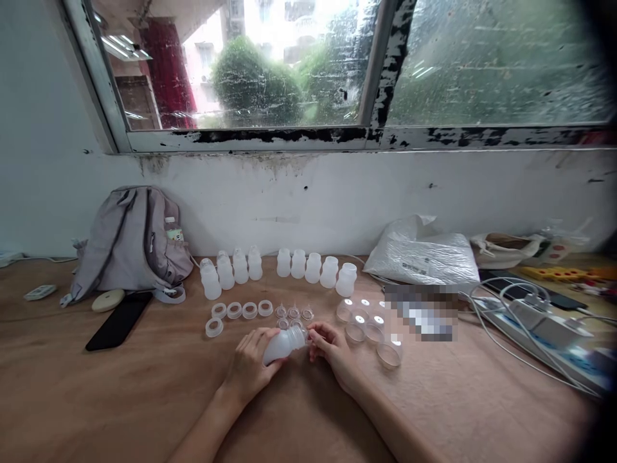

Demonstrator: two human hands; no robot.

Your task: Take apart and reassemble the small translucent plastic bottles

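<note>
My left hand is closed around a frosted baby bottle, which lies tilted with its mouth to the right. My right hand has its fingers pinched at the bottle's mouth; a clear piece shows there, too small to make out. Just beyond the bottle sit several clear bottle nipples. White screw rings lie left of them. To the right of my right hand stand several clear domed caps.
Open frosted bottles and bottles with tops line up near the wall. A backpack, black phone and round beige object are left. A silver plastic bag, power strip and white cables are right.
</note>
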